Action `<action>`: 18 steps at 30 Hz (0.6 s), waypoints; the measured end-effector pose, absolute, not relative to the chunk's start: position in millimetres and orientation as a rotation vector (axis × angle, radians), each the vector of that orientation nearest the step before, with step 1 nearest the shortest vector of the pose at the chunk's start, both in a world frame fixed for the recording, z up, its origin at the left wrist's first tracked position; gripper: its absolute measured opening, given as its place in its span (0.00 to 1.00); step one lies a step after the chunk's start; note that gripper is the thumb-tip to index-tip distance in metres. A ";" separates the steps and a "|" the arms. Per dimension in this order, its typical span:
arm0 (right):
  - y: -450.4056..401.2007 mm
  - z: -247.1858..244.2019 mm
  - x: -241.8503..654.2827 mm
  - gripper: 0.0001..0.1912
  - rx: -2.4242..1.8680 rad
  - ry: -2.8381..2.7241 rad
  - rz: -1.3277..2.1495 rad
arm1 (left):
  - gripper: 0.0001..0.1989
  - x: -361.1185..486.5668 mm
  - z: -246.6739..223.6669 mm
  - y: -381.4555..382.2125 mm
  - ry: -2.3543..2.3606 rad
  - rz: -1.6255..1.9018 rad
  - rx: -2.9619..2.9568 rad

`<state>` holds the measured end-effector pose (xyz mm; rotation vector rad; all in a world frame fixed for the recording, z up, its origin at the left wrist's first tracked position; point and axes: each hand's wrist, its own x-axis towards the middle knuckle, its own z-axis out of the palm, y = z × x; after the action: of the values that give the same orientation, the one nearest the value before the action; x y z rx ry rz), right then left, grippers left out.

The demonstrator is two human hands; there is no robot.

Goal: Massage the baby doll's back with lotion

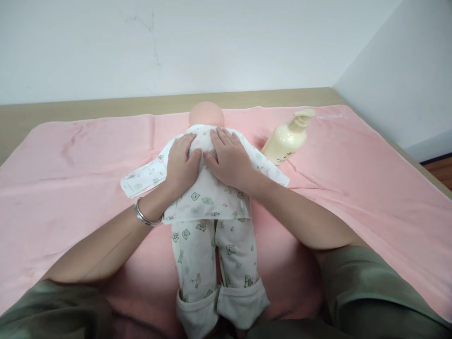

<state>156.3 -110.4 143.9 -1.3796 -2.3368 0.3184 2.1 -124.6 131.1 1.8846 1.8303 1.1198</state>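
A baby doll [206, 114] lies stretched out with its head at the far end, its smooth round head bare and no face showing. It wears a white pajama top [208, 200] printed with small green animals and matching pajama pants [231, 254] with rolled cuffs. My left hand [183, 162] rests flat on the upper left of the top, a silver bangle on its wrist. Beside it, my right hand [229, 157] lies flat on the upper right, fingers spread. The two thumbs nearly meet over the middle. Neither hand grasps anything.
A cream pump bottle [286, 141] leans tilted near the doll's right-side sleeve. Beneath everything spreads a wrinkled pink cloth [88, 197] on a wooden surface [268, 96]. A white wall [226, 47] rises behind, and another wall [406, 61] stands at the right.
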 end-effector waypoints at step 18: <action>-158.1 163.4 151.2 0.31 -1.442 -2.549 0.025 | 0.25 -2.3 137.3 -116.8 1.807 1.102 1.674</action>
<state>151.2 -158.1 163.4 -1.4421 -2.5488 0.0251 -2.3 -116.8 137.3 1.6741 1.8069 1.1024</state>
